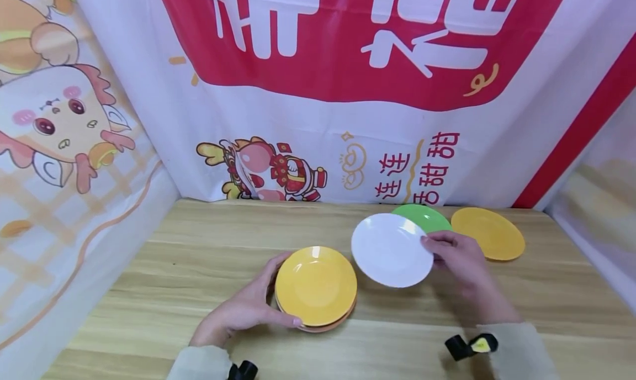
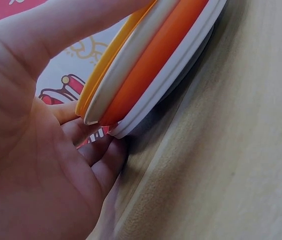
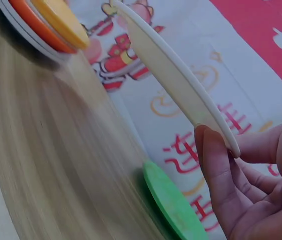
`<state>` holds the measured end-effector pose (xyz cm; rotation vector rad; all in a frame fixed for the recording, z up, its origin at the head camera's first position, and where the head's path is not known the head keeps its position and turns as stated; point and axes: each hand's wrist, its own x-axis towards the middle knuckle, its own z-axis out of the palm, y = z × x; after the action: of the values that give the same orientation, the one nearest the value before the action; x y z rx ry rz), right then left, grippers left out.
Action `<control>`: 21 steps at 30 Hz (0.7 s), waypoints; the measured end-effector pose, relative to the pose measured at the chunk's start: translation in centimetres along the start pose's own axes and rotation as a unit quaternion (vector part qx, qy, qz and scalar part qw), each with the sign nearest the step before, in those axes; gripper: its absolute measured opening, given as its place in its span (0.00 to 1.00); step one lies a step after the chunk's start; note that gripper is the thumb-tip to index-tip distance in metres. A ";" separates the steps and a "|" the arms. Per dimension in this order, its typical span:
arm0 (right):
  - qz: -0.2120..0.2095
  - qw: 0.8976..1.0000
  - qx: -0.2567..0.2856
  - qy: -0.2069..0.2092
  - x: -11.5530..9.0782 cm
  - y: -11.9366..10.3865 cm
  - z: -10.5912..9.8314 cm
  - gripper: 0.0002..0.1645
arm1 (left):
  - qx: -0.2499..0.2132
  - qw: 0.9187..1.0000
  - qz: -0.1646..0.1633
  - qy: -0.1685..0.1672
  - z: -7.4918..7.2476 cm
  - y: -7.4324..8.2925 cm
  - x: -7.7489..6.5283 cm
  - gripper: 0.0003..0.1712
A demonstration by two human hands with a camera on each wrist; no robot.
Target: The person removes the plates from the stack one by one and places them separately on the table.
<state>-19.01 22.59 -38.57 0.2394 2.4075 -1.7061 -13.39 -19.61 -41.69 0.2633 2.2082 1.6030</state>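
A stack of plates (image 1: 316,287) stands on the table, yellow on top. In the left wrist view, cream, orange (image 2: 155,62) and white rims show beneath the yellow one. My left hand (image 1: 253,305) holds this stack from its left side, thumb along the near rim and fingers behind. To the right of the stack, my right hand (image 1: 459,258) pinches a white plate (image 1: 391,250) by its right edge. The right wrist view shows that white plate (image 3: 180,80) tilted and raised above the tabletop, thumb on one face and fingers on the other.
Behind the white plate lies a green plate (image 1: 422,217), partly covered in the head view. A yellow plate (image 1: 489,233) lies at the back right of the wooden table (image 1: 199,247). Printed cloth (image 1: 318,115) hangs along the back and sides.
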 end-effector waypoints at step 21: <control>0.065 0.997 0.024 0.024 -1.6 6.8 -9.5 0.25 | -0.006 1.000 0.000 0.004 -0.2 -0.1 0.1 0.72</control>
<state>-16.34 33.76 -41.36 0.4381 2.3310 -1.7203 -13.57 -19.75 -41.76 0.2535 2.2038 1.6186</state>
